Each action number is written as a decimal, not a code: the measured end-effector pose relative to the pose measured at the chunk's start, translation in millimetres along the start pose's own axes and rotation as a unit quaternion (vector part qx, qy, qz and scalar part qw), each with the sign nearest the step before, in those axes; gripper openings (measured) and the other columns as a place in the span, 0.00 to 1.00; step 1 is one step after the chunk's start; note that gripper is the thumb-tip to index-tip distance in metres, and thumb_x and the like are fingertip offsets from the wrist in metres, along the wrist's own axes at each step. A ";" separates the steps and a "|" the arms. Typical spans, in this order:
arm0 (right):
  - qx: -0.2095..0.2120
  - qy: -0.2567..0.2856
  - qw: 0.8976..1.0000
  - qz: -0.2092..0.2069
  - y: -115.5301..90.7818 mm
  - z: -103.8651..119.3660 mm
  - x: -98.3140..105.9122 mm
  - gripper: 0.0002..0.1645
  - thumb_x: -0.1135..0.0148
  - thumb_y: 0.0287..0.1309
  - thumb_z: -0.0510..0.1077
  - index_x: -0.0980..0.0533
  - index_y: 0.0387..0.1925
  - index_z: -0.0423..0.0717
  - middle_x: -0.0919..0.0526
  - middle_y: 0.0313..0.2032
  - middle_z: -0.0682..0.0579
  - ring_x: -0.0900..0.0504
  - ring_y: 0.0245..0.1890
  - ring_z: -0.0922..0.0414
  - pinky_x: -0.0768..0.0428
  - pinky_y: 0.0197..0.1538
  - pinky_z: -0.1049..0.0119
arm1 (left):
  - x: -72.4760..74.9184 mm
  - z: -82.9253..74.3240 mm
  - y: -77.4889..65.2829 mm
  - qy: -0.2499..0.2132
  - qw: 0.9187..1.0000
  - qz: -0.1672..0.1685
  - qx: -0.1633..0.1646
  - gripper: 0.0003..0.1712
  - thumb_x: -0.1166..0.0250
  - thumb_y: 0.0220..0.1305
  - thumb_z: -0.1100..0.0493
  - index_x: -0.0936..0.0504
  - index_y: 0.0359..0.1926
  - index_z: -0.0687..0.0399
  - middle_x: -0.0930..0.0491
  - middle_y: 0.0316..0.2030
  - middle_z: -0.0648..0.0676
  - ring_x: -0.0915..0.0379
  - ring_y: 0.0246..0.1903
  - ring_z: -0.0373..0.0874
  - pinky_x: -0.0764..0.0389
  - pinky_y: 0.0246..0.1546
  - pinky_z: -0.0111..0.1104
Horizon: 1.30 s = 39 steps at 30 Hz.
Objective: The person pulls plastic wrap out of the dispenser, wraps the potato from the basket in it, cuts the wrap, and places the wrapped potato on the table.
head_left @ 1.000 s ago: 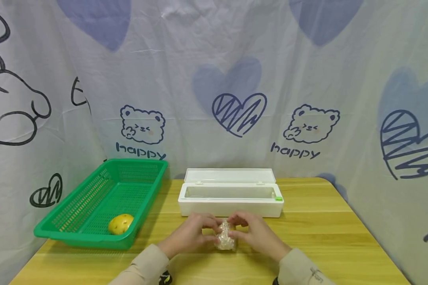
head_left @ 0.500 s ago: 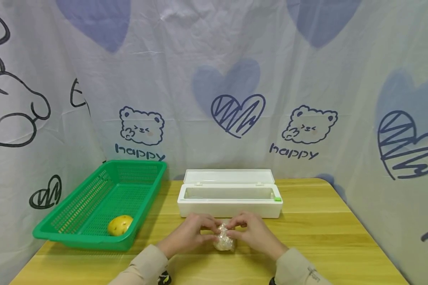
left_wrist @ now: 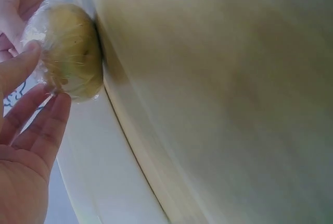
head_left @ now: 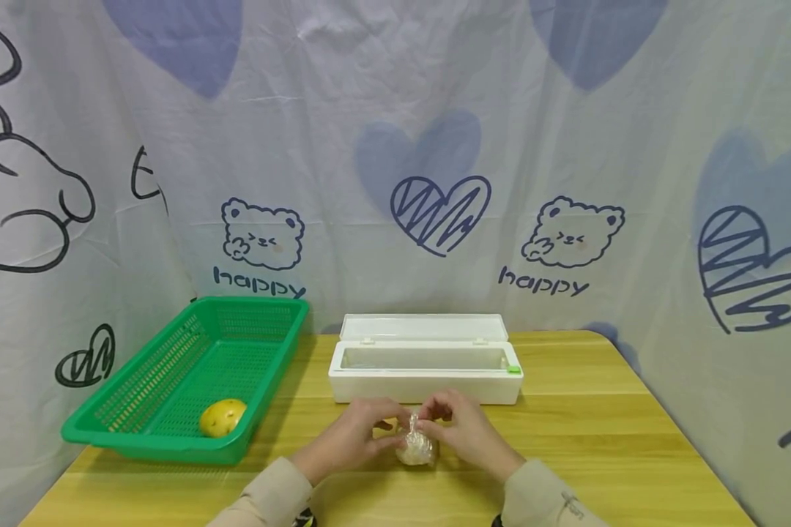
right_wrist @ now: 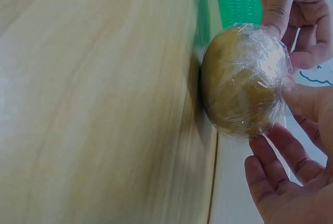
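A yellow potato (left_wrist: 80, 52) wrapped in crinkled clear cling film (right_wrist: 265, 62) rests on the table in front of the person. The film is gathered into a twisted tuft at the top. My left hand (head_left: 356, 433) holds the film from the left, its thumb and fingertips against the wrapped side. From the right, my right hand (head_left: 468, 433) pinches the gathered film between thumb and fingers. In the right wrist view, the lower fingers of the right hand (right_wrist: 291, 177) touch the potato's near side. Parts of the fingertips are hidden behind the film.
Just behind the hands stands a long white box (head_left: 425, 388), its lid (head_left: 425, 327) raised. A green basket (head_left: 151, 441) at the left holds another potato (head_left: 223, 418), which is unwrapped. The wooden table (head_left: 600, 424) ends at a printed curtain (head_left: 343, 241).
The film's top has been drawn together into a narrower, upright twist. Both hands stay close around the potato, with small shifts of the fingers; the right wrist has come slightly left.
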State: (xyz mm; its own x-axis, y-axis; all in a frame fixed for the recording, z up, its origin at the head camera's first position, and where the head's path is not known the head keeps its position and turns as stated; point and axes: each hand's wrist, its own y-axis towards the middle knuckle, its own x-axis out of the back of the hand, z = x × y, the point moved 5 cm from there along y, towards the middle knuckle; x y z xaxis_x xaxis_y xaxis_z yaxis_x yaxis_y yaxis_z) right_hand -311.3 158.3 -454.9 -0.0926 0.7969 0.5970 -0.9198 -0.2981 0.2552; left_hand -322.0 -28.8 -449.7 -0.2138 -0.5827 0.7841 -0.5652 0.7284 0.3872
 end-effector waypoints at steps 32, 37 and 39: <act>0.091 -0.029 0.993 0.071 -16.1 -6.6 4.1 0.09 0.30 0.70 0.53 0.19 0.45 0.56 0.16 0.47 0.59 0.17 0.53 0.58 0.12 0.57 0.57 | 2.9 -0.5 -1.8 0.010 1.000 0.001 -0.025 0.05 0.22 0.63 0.66 0.05 0.37 0.52 0.08 0.50 0.55 0.10 0.53 0.49 0.14 0.52 0.25; 0.120 -0.071 0.989 0.053 -19.5 -3.3 3.7 0.09 0.32 0.72 0.49 0.18 0.51 0.60 0.17 0.49 0.61 0.15 0.53 0.56 0.13 0.59 0.57 | 3.0 0.0 -1.8 -0.006 1.000 0.004 -0.023 0.05 0.23 0.64 0.67 0.05 0.38 0.53 0.08 0.50 0.56 0.10 0.54 0.50 0.15 0.47 0.20; 0.134 -0.091 0.986 0.048 -20.3 -1.6 4.5 0.11 0.32 0.73 0.48 0.16 0.53 0.63 0.16 0.50 0.62 0.15 0.53 0.57 0.14 0.59 0.58 | 4.0 0.9 -1.7 -0.020 1.000 0.014 -0.010 0.05 0.24 0.65 0.67 0.05 0.39 0.53 0.08 0.51 0.55 0.10 0.55 0.50 0.16 0.46 0.19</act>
State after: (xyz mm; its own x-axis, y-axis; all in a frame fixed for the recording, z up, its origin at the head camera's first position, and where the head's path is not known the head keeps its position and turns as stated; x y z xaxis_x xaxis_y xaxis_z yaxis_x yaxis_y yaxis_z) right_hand -293.7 168.8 -458.7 -0.0826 0.6583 0.7482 -0.7746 -0.5148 0.3674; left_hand -322.7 -32.7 -447.7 -0.2612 -0.5751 0.7753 -0.5432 0.7515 0.3744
